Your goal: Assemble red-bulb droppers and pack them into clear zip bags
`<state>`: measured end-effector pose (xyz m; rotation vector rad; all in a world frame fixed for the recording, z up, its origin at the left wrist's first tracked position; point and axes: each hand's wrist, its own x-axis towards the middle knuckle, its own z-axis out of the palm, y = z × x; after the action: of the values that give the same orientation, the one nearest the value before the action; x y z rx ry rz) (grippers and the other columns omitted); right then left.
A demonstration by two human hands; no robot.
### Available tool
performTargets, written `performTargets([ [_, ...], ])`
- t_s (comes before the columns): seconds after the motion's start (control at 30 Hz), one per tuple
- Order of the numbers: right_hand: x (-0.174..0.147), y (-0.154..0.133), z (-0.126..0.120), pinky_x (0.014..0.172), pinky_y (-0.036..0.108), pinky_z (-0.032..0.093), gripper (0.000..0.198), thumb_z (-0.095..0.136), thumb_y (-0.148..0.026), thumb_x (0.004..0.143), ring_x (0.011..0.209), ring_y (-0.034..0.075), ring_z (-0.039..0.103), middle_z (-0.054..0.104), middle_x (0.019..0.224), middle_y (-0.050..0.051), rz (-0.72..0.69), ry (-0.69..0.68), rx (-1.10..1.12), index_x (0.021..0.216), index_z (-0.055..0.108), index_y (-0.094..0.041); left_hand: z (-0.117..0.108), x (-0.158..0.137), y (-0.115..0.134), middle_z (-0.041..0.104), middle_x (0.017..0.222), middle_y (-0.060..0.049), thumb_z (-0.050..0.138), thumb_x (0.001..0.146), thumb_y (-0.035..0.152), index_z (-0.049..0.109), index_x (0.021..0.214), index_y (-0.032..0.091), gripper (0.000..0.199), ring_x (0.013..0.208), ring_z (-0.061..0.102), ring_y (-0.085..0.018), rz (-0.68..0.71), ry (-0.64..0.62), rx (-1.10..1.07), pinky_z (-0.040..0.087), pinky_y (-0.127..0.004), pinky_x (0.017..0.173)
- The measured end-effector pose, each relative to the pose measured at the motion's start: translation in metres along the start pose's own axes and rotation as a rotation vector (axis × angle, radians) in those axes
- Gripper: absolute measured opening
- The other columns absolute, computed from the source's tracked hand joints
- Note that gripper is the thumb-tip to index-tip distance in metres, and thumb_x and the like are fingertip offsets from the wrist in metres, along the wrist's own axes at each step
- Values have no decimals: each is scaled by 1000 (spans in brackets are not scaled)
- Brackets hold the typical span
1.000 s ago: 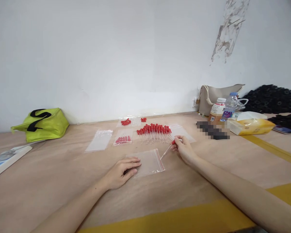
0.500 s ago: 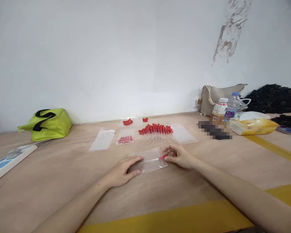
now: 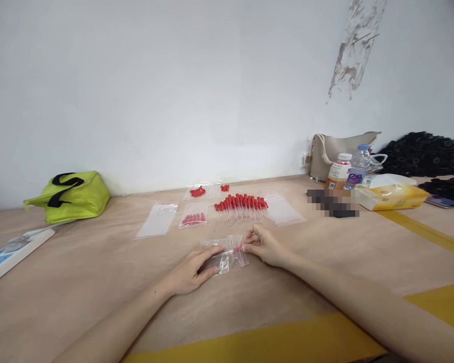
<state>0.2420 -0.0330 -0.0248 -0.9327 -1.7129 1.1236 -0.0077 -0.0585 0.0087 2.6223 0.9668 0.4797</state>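
My right hand (image 3: 265, 245) pinches the red rubber bulb of a dropper (image 3: 237, 249), whose clear tube lies inside the mouth of a zip-lock bag (image 3: 224, 263). The transparent bag is on the table, crumpled, with its red-lined mouth to the right. Resting on the bag's left part is my left hand (image 3: 196, 269), thumb and fingers spread apart. Beyond my hands several droppers (image 3: 244, 205) lie side by side, red bulbs toward the wall. To their left is a zip-lock bag with several red-bulbed droppers in it (image 3: 193, 219).
Flat clear bags (image 3: 157, 221) lie at left, with more bags (image 3: 285, 210) at right. Small red pieces (image 3: 197, 191) sit near the wall. A lime-green bag (image 3: 79, 199) and power strip (image 3: 20, 254) are far left; bottles (image 3: 338, 171) and a tissue pack (image 3: 393, 194) stand right.
My right hand has moved left with the dropper, and the tube is now farther inside the bag. The bag has bunched up. My left hand stays nearly in place.
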Motion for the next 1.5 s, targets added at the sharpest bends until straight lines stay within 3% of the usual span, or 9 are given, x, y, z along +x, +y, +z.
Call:
performTargets([
  [0.17, 0, -2, 2, 41, 20, 39, 31, 64, -45, 64, 49, 10, 53, 61, 62, -1, 106, 59, -81, 74, 53, -18, -1, 4, 3, 48, 128, -2, 42, 88, 28, 39, 129, 28, 41, 118, 42, -20, 71, -38, -3, 32, -39, 99],
  [0.33, -7, -11, 6, 52, 23, 44, 37, 54, -50, 71, 56, 13, 56, 63, 63, 3, 120, 55, -129, 69, 64, -15, -1, 5, 4, 41, 133, -1, 38, 90, 27, 35, 131, 29, 41, 123, 35, -19, 83, -86, 24, 28, -40, 103],
  [0.5, -13, -18, 13, 55, 23, 43, 26, 67, -43, 60, 60, 13, 56, 63, 66, 2, 37, 139, -252, 65, 66, -18, 0, 5, 5, 40, 134, -1, 37, 90, 28, 34, 131, 29, 41, 124, 35, -18, 75, -77, 48, 28, -39, 103],
  [0.73, -7, -21, 1, 37, 19, 31, 24, 62, -34, 64, 37, 6, 41, 51, 45, -4, 325, 202, 44, 54, 49, -17, -1, 4, 4, 41, 134, -2, 40, 89, 28, 38, 129, 29, 40, 121, 38, -20, 39, -29, -9, 32, -40, 100],
  [0.83, -6, -22, -7, 32, 18, 23, 24, 56, -37, 69, 31, 5, 34, 51, 45, -5, 407, 110, 60, 58, 46, -19, 0, 3, 3, 39, 135, -1, 39, 89, 29, 39, 129, 30, 39, 122, 37, -20, 29, -32, -11, 31, -39, 101],
  [1.03, -3, -16, -33, 39, 16, 28, 19, 61, -32, 65, 43, 6, 42, 51, 49, -4, 226, 33, -236, 60, 51, -16, -1, 0, -2, 43, 131, -3, 40, 89, 32, 50, 120, 29, 33, 121, 36, -22, -18, 60, 46, 28, -42, 101],
  [1.13, 12, -14, -60, 45, 17, 34, 10, 60, -25, 65, 49, 7, 47, 56, 56, -2, 232, 223, -346, 66, 56, -16, -5, -4, -7, 51, 121, -5, 41, 88, 32, 56, 112, 26, 29, 112, 45, -21, -55, 156, 1, 35, -39, 96],
  [1.23, 38, -15, -89, 46, 18, 36, 6, 61, -18, 61, 49, 8, 49, 55, 54, -2, 357, 417, -487, 66, 59, -16, -8, -8, -11, 53, 118, -5, 47, 85, 31, 57, 109, 25, 27, 105, 51, -19, -47, 94, -66, 44, -33, 87],
  [1.5, 106, -8, -102, 49, 23, 39, 6, 64, -14, 55, 59, 19, 58, 55, 49, 4, 539, 459, -790, 59, 60, -13, -7, -6, -5, 53, 120, -3, 45, 87, 29, 53, 116, 27, 31, 112, 46, -19, 4, 25, -37, 36, -36, 96],
])
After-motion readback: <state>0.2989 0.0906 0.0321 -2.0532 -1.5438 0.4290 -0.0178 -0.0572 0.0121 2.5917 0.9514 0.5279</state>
